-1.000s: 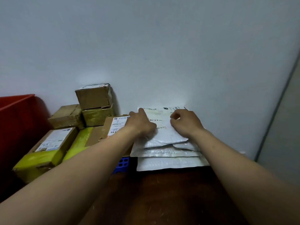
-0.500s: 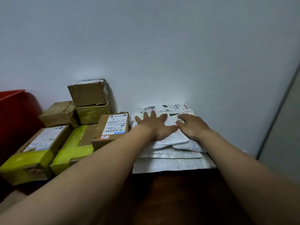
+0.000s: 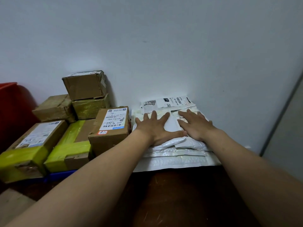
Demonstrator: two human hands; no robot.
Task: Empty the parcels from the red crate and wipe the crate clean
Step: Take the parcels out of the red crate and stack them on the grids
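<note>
At the far left edge of the view stands the red crate (image 3: 10, 110). Only one corner and one wall of it show, so I cannot tell what is inside. Just beside it, to the right, are six cardboard boxes (image 3: 82, 86) grouped against the white wall (image 3: 164, 46). Two are stacked one on the other, one lies left of this stack, and three lie in a front row. Three of the six carry wide yellow-green tape. Three have a white shipping label with barcodes. On the label of the labelled box (image 3: 113, 126) nearest to the hands I can read "501E" and "A21B"; the other print is too small. A blue edge (image 3: 62, 173) shows under the front boxes.

Right of the boxes is one pile of white mailer bags (image 3: 172, 159), at least four layers, lying flat on the dark brown desk (image 3: 180, 194) and touching the wall. The upper bags have barcode labels; on one, the digits "1602" can be read.

Both hands lie on top of this pile. The left grip (image 3: 156, 128) is flat, with fingers straight and spread, and presses on the top bag. The right grip (image 3: 195, 125) is also flat and spread, just beside it; it holds nothing. A grey panel (image 3: 287, 136) stands at the right.
</note>
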